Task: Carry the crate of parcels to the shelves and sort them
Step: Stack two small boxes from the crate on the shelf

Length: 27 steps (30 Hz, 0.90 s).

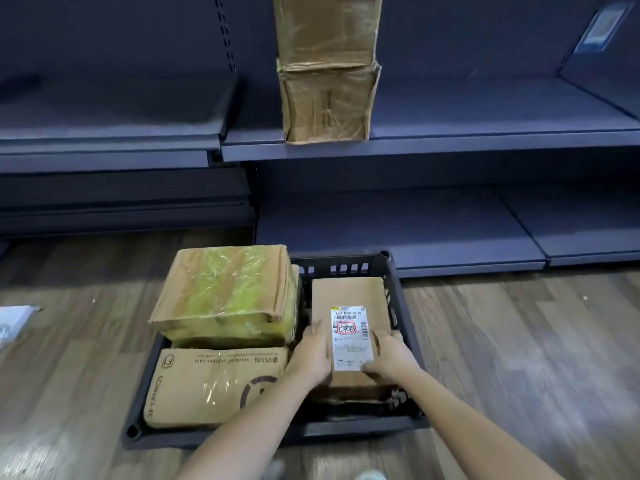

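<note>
crate sits on the floor at 6 o'clock below the shelves. both hands, left hand and right hand, clasp a flat parcel with a white barcode label inside it. at 9 o'clock, a parcel reads "95338".

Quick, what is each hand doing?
Left hand: gripping the left edge of the labelled parcel.
Right hand: gripping the same parcel's right edge.

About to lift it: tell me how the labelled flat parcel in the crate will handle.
The labelled parcel looks like thin cardboard, so probably stiff and light. Its flat shape should not roll. Both hands, left hand and right hand, grip its sides inside the crate; the glossy label may be slippery.
</note>
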Motion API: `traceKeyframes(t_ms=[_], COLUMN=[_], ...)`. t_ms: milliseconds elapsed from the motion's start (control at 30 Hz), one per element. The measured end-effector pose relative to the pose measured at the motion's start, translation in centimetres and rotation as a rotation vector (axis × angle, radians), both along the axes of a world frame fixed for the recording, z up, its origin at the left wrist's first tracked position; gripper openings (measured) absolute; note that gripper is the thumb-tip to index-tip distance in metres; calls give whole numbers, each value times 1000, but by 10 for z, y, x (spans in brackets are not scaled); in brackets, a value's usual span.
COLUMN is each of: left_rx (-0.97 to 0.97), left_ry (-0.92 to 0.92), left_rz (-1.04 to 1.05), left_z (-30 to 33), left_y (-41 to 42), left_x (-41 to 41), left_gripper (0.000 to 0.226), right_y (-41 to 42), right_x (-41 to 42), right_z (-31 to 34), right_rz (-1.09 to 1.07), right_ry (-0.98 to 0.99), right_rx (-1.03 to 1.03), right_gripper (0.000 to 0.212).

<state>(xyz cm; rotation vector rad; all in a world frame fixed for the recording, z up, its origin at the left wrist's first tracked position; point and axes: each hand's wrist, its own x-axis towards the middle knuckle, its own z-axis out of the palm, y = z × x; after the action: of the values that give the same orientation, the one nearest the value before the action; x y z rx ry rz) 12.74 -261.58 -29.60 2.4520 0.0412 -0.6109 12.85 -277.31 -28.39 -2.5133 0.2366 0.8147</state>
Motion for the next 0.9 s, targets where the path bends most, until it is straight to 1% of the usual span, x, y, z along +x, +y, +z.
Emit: traceKeyframes(t_ms=[100, 167, 233, 367, 500, 600, 667, 800, 900], left_rx=[78, 113, 122, 147, 151, 125, 121, 142, 146], left_ry=[90, 144, 166, 174, 179, 247, 268, 252, 247], left_rz=[-28, -30, -14, 37, 79, 97, 119, 111, 113], left_z=[-21, -34, -47, -70, -87, -97, -104, -111, -104], left_y=[-2, -6, -14, -21, -26, -33, -33, -29, -32], left_x=[8, 12, 14, 23, 30, 30, 32, 37, 38], left_gripper=[80, 89, 88, 86, 80, 81, 81, 86, 75], right_y=[6, 7, 6, 7, 11, 12, 13, 4, 0], right_x=[6, 12, 19, 27, 28, 28, 28, 26, 25], right_z=[-18, -30, -40, -66, -94, -112, -119, -125, -123], right_rz=[69, 119, 152, 169, 136, 196, 205, 297, 317], right_ry=[53, 56, 52, 74, 70, 52, 87, 76, 36], right_rx=[-56, -92, -119, -166, -200, -167, -134, -131, -125], right_gripper=[76, 76, 77, 73, 87, 81, 75, 78, 78])
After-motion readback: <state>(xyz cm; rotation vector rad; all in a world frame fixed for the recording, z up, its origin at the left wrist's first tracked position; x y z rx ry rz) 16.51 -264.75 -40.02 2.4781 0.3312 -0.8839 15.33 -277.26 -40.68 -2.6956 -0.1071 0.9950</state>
